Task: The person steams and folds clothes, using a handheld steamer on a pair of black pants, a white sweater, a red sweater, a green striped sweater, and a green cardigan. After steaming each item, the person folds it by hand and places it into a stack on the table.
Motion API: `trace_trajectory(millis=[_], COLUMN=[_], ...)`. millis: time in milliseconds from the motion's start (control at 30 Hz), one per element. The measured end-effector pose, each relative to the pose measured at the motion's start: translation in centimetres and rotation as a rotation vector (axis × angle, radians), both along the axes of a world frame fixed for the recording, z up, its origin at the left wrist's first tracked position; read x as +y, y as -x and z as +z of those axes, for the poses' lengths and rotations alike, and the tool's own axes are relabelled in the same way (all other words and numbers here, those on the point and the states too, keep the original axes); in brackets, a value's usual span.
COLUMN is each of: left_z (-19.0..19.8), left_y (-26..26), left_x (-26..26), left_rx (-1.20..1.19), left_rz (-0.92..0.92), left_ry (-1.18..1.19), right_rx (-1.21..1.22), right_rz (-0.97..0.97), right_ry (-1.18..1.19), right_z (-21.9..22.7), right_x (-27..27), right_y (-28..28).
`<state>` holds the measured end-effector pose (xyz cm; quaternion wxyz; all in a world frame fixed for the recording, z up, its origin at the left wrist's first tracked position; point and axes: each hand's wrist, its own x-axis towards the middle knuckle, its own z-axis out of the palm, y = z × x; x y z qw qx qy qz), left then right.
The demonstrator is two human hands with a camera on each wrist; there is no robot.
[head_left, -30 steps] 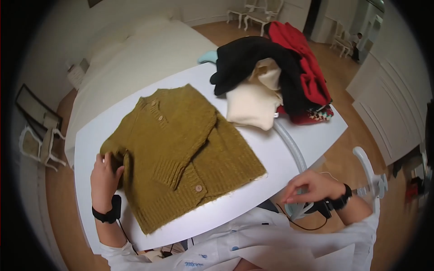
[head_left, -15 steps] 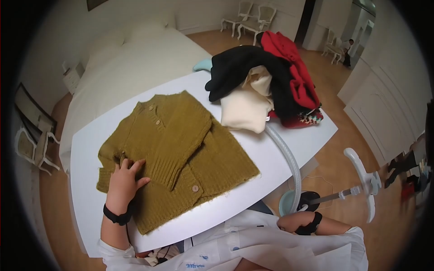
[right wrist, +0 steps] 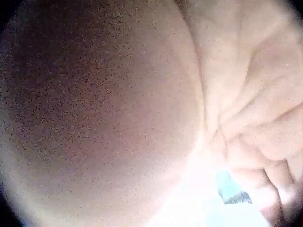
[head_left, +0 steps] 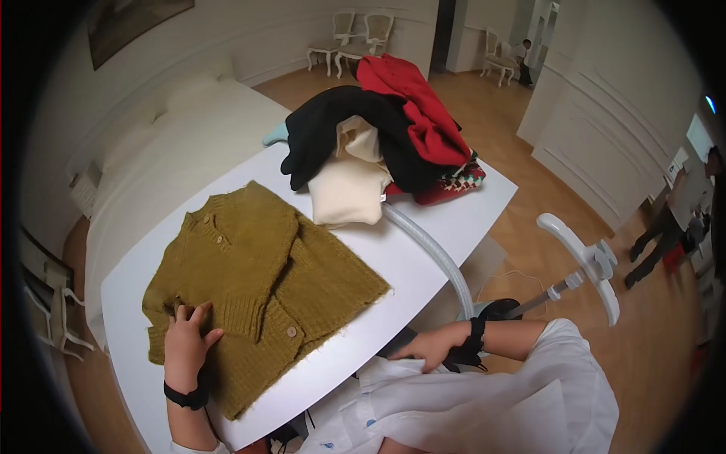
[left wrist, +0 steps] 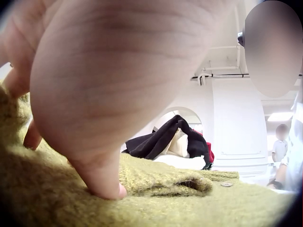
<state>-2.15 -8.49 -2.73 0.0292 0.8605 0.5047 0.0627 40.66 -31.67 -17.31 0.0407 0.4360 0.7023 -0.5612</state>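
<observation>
A mustard-green knitted cardigan [head_left: 227, 261] lies on the white table [head_left: 125, 303], buttoned, with a sleeve folded across its front. My left hand [head_left: 185, 340] rests on the near-left part of the cardigan, fingers spread. In the left wrist view, the thumb [left wrist: 106, 182] touches the knit, beside a fold in it. Close to my waist, at the table's near edge, my right hand [head_left: 435, 346] lies over the front of the white shirt [head_left: 454, 405], its fingers loosely bent. The right wrist view is filled mostly by its palm [right wrist: 255, 94].
Black [head_left: 333, 113], cream [head_left: 346, 189] and red [head_left: 408, 98] garments are heaped at the table's far side. A grey hose [head_left: 431, 246] runs off the table towards a steamer's pole with a white hanger [head_left: 586, 261]. A person [head_left: 673, 204] stands at the right.
The left hand came off the cardigan's left edge and moved onto its front, fingers spread. The right hand went from beside the hose to the waist. The head view turned rightwards.
</observation>
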Motion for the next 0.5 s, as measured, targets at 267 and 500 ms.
trace_trajectory(millis=[267,500], left_z=[-0.2,-0.7], left_y=[-0.3,0.2], left_x=[0.1,0.5], left_rx=[-0.006,-0.003], left_rz=[0.034,0.008], left_ry=[0.028,0.0], right_rx=[-0.319,0.044], right_rz=[-0.349,-0.997], right_ry=[0.125,0.39], right_z=[-4.6,-4.7], right_x=[-5.6,-12.0], right_y=[3.0,0.3])
